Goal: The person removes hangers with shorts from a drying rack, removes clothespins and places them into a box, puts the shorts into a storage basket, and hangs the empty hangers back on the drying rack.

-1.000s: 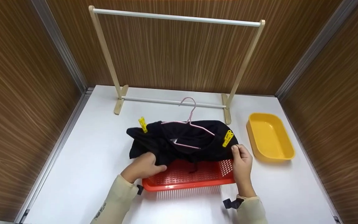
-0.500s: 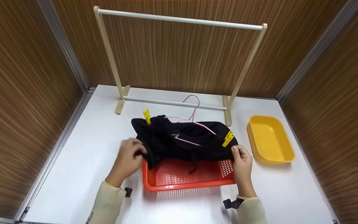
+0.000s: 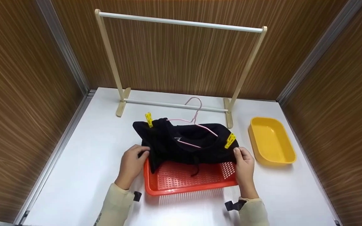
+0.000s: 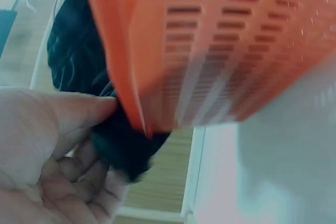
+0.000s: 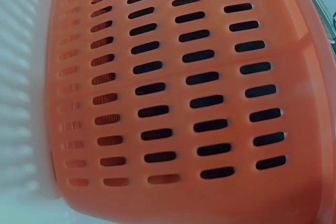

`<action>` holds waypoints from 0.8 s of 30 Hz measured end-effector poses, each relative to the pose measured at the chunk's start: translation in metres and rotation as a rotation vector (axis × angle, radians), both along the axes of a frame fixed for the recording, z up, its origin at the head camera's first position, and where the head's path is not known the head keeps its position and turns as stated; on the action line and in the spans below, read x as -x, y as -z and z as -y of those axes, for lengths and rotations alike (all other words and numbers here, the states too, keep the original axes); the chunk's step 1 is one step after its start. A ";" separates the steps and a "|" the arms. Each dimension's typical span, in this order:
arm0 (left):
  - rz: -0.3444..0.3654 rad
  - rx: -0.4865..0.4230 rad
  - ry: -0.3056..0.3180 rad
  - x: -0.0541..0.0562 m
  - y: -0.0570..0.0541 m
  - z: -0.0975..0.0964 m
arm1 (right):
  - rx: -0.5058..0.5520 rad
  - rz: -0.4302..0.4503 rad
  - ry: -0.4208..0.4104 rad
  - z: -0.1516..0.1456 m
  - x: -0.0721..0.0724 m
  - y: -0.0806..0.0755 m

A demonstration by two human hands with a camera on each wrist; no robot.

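A black garment (image 3: 204,156) with a wide opening and a dangling cord lies over a red perforated basket (image 3: 193,190). Inside its opening sits a pink hanger (image 3: 196,117), hook pointing away. Two yellow clothespins grip the cloth, a left one (image 3: 149,120) and a right one (image 3: 230,141). My left hand (image 3: 131,164) pinches the garment's left edge; the left wrist view shows the dark cloth (image 4: 76,51) between thumb and fingers. With thumb and fingers my right hand (image 3: 244,160) holds the right edge, below the clothespin. Only the basket's slotted side (image 5: 168,85) fills the right wrist view.
Behind the garment stands a wooden rack (image 3: 110,56) with a white top bar (image 3: 181,22) and a lower bar. A yellow tray (image 3: 272,141) sits to the right. Wood-grain panels (image 3: 181,62) enclose the white table (image 3: 74,175) at the back and sides.
My left hand has come out from under the garment's front to its left edge and taken hold there. The left part of the cloth now lies flatter. My right hand has kept its grip.
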State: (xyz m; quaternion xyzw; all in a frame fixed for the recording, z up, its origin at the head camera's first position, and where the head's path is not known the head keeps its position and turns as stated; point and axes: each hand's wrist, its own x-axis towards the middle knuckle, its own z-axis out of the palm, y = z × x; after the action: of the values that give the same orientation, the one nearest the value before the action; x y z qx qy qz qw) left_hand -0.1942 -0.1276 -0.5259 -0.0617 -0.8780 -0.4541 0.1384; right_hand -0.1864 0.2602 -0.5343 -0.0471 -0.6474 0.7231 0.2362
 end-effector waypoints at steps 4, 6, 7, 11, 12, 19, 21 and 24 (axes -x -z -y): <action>-0.059 0.091 0.096 -0.004 -0.001 -0.015 | 0.038 0.010 -0.005 -0.002 0.001 0.001; -0.084 0.187 0.171 -0.005 0.001 -0.022 | 0.048 0.014 -0.012 -0.002 0.001 0.001; -0.096 0.247 0.217 -0.006 0.002 -0.025 | 0.052 0.015 -0.009 -0.002 0.001 0.002; -0.154 0.505 0.351 -0.008 0.011 -0.033 | 0.030 0.025 -0.012 -0.001 0.001 0.003; -0.151 0.546 0.364 -0.007 0.014 -0.035 | 0.023 0.029 -0.011 0.000 0.000 0.003; -0.140 0.593 0.352 0.003 0.020 -0.037 | -0.004 0.042 0.003 0.001 0.001 0.001; -0.139 0.577 0.355 0.005 0.021 -0.037 | -0.001 0.039 0.002 0.000 0.000 0.001; -0.146 0.563 0.343 0.005 0.021 -0.036 | -0.001 0.043 -0.008 0.001 0.000 0.000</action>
State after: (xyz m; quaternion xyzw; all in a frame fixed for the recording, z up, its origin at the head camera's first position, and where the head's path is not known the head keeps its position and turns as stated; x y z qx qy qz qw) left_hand -0.1991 -0.0921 -0.5473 -0.2768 -0.9335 -0.2050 0.0999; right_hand -0.1859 0.2593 -0.5342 -0.0597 -0.6527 0.7227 0.2194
